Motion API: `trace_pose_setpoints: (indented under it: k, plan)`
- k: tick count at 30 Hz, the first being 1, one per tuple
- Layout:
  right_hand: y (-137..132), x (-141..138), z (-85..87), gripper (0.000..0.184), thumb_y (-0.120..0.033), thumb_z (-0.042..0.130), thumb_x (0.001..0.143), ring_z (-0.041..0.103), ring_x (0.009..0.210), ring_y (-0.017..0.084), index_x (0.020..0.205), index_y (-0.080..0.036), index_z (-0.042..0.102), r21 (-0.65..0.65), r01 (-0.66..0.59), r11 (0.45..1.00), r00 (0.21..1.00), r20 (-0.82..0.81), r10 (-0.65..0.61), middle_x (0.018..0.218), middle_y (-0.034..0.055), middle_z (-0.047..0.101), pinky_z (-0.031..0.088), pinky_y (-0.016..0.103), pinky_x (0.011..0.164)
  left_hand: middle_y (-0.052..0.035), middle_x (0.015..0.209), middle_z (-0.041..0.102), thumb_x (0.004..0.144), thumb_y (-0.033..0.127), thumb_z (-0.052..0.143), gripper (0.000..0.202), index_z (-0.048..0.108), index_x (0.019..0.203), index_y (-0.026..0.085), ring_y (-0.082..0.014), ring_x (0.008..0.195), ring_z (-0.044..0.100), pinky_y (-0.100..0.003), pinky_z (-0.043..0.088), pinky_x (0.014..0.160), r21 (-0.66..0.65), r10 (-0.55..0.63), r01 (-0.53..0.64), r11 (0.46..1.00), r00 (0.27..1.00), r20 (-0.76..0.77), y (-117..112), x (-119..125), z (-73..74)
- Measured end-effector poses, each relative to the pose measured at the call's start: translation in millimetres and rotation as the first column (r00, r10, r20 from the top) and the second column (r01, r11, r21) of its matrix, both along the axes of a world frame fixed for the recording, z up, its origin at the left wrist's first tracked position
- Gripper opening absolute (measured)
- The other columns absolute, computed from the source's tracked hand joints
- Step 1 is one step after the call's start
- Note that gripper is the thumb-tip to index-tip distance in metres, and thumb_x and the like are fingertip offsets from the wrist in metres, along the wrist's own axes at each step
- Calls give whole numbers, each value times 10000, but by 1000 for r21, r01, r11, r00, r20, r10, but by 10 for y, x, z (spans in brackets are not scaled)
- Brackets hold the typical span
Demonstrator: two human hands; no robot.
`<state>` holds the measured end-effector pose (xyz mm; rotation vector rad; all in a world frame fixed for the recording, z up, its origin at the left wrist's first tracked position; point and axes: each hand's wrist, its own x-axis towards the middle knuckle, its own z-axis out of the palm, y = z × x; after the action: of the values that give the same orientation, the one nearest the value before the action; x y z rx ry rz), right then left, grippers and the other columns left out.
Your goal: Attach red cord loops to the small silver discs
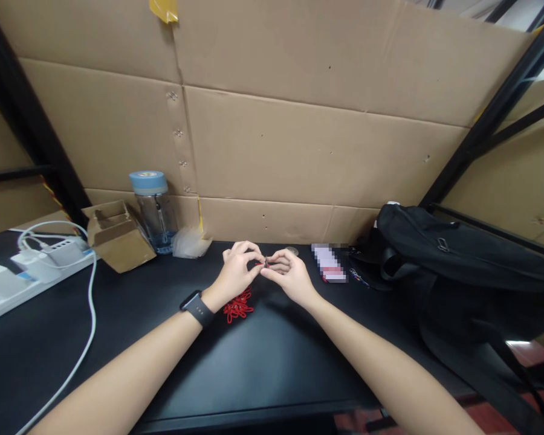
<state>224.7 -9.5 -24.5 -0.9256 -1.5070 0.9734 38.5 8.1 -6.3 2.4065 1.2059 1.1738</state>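
Note:
Both my hands meet over the middle of a black table (263, 356). My left hand (236, 267), with a black watch on its wrist, pinches a tiny red and metal piece (263, 263) with its fingertips. My right hand (286, 272) pinches the same small piece from the other side, fingers curled. I cannot make out what the piece is. A small heap of red loops (239, 307) lies on the table just below my left hand.
A black backpack (462, 266) fills the right side. A blurred card (330, 263) lies beside it. At the left stand a clear bottle with a blue lid (153, 208), an open cardboard box (116, 234), a crumpled plastic bag (189, 243), and a white power strip (22, 275) with cable. Cardboard walls stand behind.

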Motion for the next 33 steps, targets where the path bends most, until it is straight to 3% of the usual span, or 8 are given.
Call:
trace_pose_setpoints:
  k: [3,7,10,16,21,24,27,33]
  plan:
    - [44,23,-25,343,-454,820,738,752,855,232,861,-186,646,-47,-28,999,1000,-1,28,939,76,757,609,365,802,-59,1123,661,891,288,659,97,749,877,256,-270,1157,514,-435,341,952,44,39,-37,998,998,-51,-22,-8,26]
    - [80,75,-19,321,-482,713,840,735,927,236,939,-177,701,-38,-53,998,997,53,55,1032,97,753,599,352,771,-45,1111,663,892,302,666,102,759,875,263,-258,1123,525,-414,341,924,34,66,-64,997,997,-47,-7,-32,51]
    - [86,105,-10,254,-432,705,853,705,1012,237,904,-184,716,31,-7,999,991,134,3,1176,109,709,589,356,814,-36,1099,663,890,341,685,101,763,878,278,-251,1115,526,-409,340,926,41,50,-48,998,998,-43,-8,-25,47]
    - [114,140,-17,182,-362,625,907,659,1071,223,876,-200,702,140,-8,990,950,309,-36,1225,107,637,580,341,809,-32,1100,666,893,347,683,102,748,867,274,-247,1129,528,-404,345,930,40,15,-13,999,998,-61,-30,-12,31]
    - [63,214,60,104,-246,563,934,569,1189,256,900,-198,649,395,-52,917,758,614,-221,1270,121,591,490,451,996,-33,1251,652,973,334,535,232,655,1169,302,-238,1194,522,-410,348,952,-7,-55,55,998,990,-129,-12,-40,13]
    - [12,241,131,95,-214,536,950,521,1227,268,942,-204,630,499,-127,857,635,705,-316,1310,125,569,430,476,1060,-15,1262,667,1016,433,439,288,681,1129,326,-246,1219,514,-439,330,975,-77,-118,104,992,971,-209,-1,-36,-35]
    - [1,246,178,116,-197,503,964,510,1234,270,963,-205,618,531,-119,839,608,707,-361,1313,131,562,430,467,1058,-23,1240,680,978,497,497,290,708,1074,321,-270,1222,505,-457,334,973,-107,-142,116,987,950,-278,18,-31,-96]
    - [62,336,200,111,-202,513,961,534,1182,254,932,-206,620,498,-109,860,592,728,-346,1269,120,578,451,437,1028,-37,1221,687,960,337,515,255,691,1144,326,-268,1205,534,-443,360,970,-115,-112,77,990,934,-339,164,-201,-104]
